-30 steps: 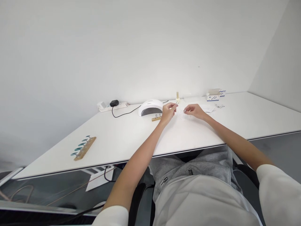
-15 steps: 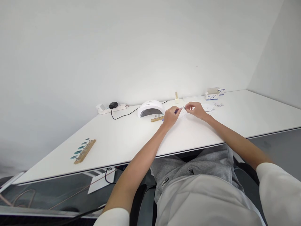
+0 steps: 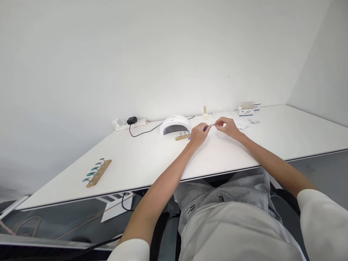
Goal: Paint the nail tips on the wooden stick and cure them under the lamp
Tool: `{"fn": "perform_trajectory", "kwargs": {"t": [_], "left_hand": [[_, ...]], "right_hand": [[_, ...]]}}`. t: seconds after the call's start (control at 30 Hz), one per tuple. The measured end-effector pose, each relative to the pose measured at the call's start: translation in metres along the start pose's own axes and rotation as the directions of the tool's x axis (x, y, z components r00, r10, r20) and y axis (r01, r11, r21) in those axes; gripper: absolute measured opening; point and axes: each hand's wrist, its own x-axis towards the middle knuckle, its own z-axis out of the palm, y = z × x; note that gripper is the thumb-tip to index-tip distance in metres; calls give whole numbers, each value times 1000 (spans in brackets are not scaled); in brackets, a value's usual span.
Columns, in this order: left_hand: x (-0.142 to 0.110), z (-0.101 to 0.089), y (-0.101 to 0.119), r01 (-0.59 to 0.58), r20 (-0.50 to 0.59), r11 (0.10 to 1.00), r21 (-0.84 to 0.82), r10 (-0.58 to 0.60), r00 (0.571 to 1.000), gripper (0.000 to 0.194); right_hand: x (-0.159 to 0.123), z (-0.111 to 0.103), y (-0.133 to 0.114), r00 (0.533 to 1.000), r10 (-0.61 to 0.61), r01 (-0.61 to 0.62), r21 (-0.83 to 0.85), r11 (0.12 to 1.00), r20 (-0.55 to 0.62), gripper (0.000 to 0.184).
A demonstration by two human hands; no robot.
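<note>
My left hand (image 3: 199,133) is closed round a thin purple tool (image 3: 204,128), held over the table. Its exact kind is too small to make out. Close beside it, my right hand (image 3: 226,127) pinches with thumb and fingertips something tiny at the tool's tip, which I cannot identify. Beneath the hands lies a pale printed sheet (image 3: 214,135). Left of my left hand sits a short wooden nail-tip stand (image 3: 181,137) with small clear holders, partly hidden by the hand. Behind it is a white, arch-shaped nail lamp (image 3: 175,120).
A second wooden stand (image 3: 100,173) with several teal nail tips is at the table's left front. A polish bottle (image 3: 205,114) stands by the wall. Boxes (image 3: 246,110), papers (image 3: 241,125) and torn wrappers (image 3: 253,121) lie right. A black adapter (image 3: 132,120) rests on a power strip (image 3: 138,124).
The view has shifted slightly. My hands keep almost the same place and hold, with only small movement at the fingertips.
</note>
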Motion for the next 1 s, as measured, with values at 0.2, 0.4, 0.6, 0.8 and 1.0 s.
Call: {"fn": "perform_trajectory", "kwargs": {"t": [0.2, 0.4, 0.6, 0.8, 1.0], "left_hand": [[0, 1, 0, -4, 15, 1000, 19, 3, 1000, 30], [0, 0, 0, 2, 16, 1000, 10, -2, 1000, 32], [0, 2, -1, 4, -4, 1000, -23, -4, 1000, 34], [0, 2, -1, 15, 10, 1000, -3, -15, 1000, 31], [1, 0, 1, 52, 39, 998, 22, -53, 998, 26]], "right_hand": [[0, 0, 2, 1000, -10, 10, -19, 1000, 1, 5], [1, 1, 2, 1000, -14, 15, -16, 1000, 6, 6], [0, 0, 1, 1000, 12, -12, -23, 1000, 18, 7], [0, 0, 4, 1000, -2, 3, -47, 999, 8, 8], [-1, 2, 5, 998, -62, 61, -123, 990, -3, 8]]}}
